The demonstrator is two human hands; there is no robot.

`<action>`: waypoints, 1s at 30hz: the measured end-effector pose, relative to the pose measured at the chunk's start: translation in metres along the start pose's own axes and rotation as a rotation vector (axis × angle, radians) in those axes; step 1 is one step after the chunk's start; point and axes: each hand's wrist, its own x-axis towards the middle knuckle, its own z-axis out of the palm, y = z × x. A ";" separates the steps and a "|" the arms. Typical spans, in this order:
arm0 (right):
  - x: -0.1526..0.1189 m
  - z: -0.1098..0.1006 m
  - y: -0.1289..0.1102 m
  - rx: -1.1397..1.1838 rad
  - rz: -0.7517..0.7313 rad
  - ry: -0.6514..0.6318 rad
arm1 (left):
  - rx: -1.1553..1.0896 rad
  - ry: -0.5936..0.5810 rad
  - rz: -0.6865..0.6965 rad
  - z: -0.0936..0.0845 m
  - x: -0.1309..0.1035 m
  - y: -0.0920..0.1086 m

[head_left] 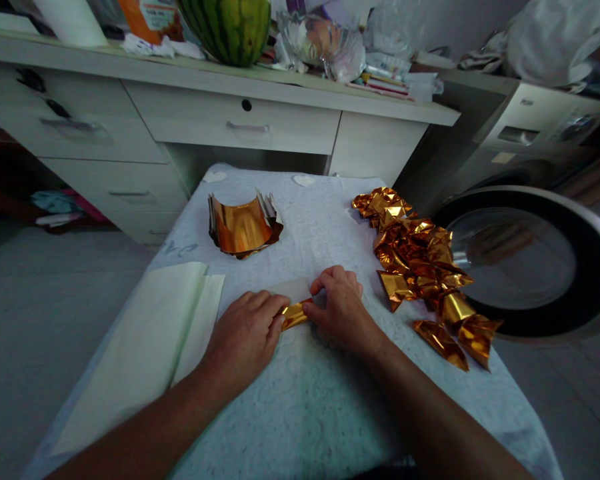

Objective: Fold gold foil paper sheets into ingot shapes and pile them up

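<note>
Two bare hands are noted at mid-table, one at each end of a narrow foil (295, 316) lying on the table (330, 413). We find the left hand (247, 327) nearly closed, its fingers curled over the foil's left end and holding it. The right hand (343, 303) is partly curled, thumb on the right end, index finger just beyond; how firmly it grips we cannot tell. A pale strip (294, 289) lies just behind. We judge the foil very light, thin and slick, likely to keep a crease but apt to dent or tear; hold is best taken at both ends with light fingertip pressure. We record a curved stack (243, 225) farther back, shiny pieces (415, 247) to the right and paper (135, 333) to the left.
</note>
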 end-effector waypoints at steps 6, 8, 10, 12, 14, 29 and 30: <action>0.000 -0.002 -0.001 0.068 -0.019 -0.002 | 0.008 0.031 0.014 0.000 0.000 0.000; 0.000 -0.003 -0.002 0.084 -0.032 -0.011 | 0.006 0.030 0.014 0.000 0.000 0.000; 0.000 -0.003 -0.003 0.095 -0.047 -0.028 | 0.001 0.023 0.008 0.000 0.000 0.000; 0.000 -0.004 -0.003 0.106 -0.059 -0.051 | -0.003 0.015 0.005 0.000 0.000 0.001; 0.000 -0.005 -0.004 0.114 -0.056 -0.075 | -0.003 0.013 0.004 -0.001 0.000 0.001; 0.000 -0.004 -0.005 0.238 -0.018 -0.073 | 0.003 0.008 0.001 0.001 0.000 -0.001; 0.000 -0.004 -0.006 0.230 -0.015 -0.073 | -0.001 0.006 -0.003 0.001 0.000 -0.001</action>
